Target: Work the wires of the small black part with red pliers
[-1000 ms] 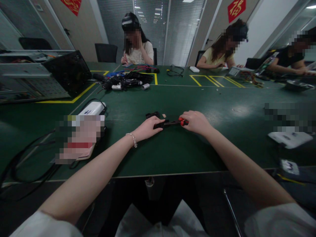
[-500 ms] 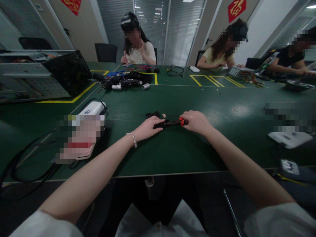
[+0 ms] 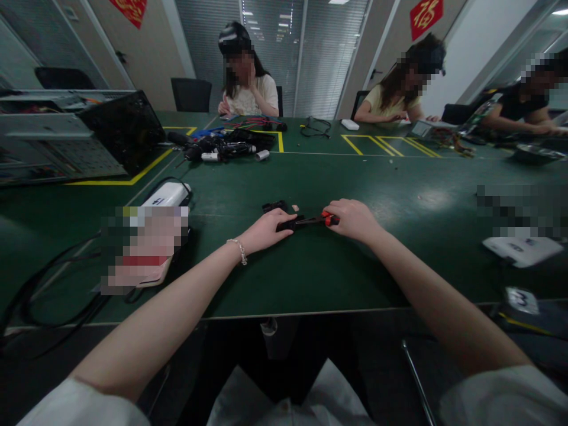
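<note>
Practically unmoved — right hand (image 3: 355, 220) on red-handled pliers (image 3: 327, 218).

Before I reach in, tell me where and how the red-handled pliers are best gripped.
Best by the red handles, probably from the right, where the right hand holds them. The pliers run roughly sideways, dark narrow jaws pointing left toward the black piece at the left hand, so coming from that side would likely crowd the jaws.
</note>
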### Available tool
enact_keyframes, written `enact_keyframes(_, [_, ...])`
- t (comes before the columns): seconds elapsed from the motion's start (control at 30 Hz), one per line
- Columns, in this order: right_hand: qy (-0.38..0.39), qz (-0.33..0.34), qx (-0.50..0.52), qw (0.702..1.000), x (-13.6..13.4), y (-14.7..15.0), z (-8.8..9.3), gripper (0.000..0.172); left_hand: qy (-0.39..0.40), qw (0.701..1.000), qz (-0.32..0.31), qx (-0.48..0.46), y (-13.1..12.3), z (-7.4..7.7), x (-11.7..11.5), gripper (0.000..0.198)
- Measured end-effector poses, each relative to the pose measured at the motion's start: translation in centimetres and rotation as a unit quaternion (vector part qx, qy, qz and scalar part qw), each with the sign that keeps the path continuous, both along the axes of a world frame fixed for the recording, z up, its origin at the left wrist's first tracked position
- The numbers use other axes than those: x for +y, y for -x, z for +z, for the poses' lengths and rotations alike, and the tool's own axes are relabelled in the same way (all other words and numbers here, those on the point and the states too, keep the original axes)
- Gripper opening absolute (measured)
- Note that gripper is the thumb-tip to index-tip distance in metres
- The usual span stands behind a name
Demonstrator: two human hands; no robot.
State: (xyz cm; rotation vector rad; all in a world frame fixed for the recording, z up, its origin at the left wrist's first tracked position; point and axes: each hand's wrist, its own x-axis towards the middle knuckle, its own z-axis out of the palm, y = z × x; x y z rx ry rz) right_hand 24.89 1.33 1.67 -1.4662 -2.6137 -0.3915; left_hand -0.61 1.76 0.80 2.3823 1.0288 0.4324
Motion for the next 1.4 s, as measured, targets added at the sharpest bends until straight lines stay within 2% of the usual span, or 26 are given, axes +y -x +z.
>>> enact_keyframes(0.47, [-0.003, 0.003, -0.008, 1.0, 0.05, -0.03, -0.06, 0.026, -0.004, 1.0, -0.001, 0.002, 0.04, 0.05, -0.04, 0.047])
enact_keyframes(0.83, [-0.003, 0.003, -0.009, 1.0, 0.1, -0.11, -0.13, 0.025, -0.033, 0.999, -0.01, -0.017, -0.02, -0.64, 0.27, 0.045])
enact_keyframes(1.4, [-0.002, -0.001, -0.008, 1.0, -0.05, 0.01, 0.09, 0.025, -0.014, 1.0, -0.001, -0.014, -0.04, -0.04, -0.06, 0.044])
